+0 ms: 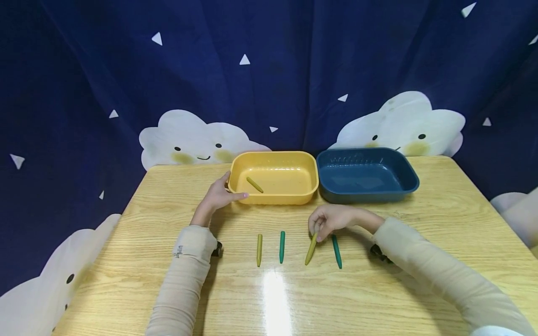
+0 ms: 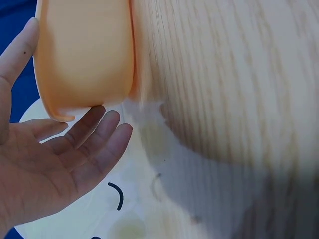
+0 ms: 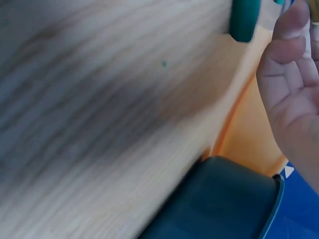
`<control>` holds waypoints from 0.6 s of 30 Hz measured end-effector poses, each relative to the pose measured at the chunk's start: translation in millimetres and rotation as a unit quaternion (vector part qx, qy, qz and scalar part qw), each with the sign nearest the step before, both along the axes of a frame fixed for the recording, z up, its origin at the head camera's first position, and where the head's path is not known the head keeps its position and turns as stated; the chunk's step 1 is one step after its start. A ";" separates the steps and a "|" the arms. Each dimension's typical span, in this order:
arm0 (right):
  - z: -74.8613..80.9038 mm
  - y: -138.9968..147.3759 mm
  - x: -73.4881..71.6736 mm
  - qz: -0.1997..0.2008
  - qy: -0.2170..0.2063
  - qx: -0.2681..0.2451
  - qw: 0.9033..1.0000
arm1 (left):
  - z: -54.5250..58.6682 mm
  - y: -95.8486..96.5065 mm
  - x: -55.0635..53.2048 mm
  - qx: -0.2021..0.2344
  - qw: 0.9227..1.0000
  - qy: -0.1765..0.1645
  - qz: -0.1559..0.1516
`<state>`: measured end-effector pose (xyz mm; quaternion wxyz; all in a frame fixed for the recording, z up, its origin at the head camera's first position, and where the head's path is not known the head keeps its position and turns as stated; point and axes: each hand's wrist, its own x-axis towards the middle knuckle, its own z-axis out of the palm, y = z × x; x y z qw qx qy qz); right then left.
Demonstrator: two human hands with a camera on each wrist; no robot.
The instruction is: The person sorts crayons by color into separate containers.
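My left hand (image 1: pixel 219 193) rests at the left end of a yellow plastic bin (image 1: pixel 277 199), thumb along its front rim. In the left wrist view, its loosely extended fingers (image 2: pixel 102 132) touch the bin's end wall. One yellow-green crayon (image 1: pixel 254 184) lies inside. My right hand (image 1: pixel 332 219) pinches the upper end of another yellow-green crayon (image 1: pixel 311 249), which slants down toward the table's front. Just right of it lies a dark green crayon (image 1: pixel 337 252), seen close up as a green crayon (image 3: pixel 244 20) in the right wrist view.
A dark blue bin (image 1: pixel 367 197) stands against the yellow one's right side. Left of my right hand, a yellow-green crayon (image 1: pixel 259 250) and a green crayon (image 1: pixel 282 247) lie on the wooden table (image 1: pixel 138 261). A navy curtain (image 1: pixel 277 84) with clouds hangs behind.
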<state>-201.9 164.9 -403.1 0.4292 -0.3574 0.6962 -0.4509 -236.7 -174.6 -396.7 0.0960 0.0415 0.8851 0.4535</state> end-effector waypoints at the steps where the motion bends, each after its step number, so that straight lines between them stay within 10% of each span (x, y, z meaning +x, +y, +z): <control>1: 1.3 0.9 -1.0 -0.005 -0.004 -0.006 1.000 | 0.0 0.2 0.1 -0.001 1.000 0.001 0.000; 18: 25.0 8.0 -13.8 -0.072 0.049 -0.067 0.994 | 3.1 1.0 2.1 -0.003 1.000 -0.008 0.001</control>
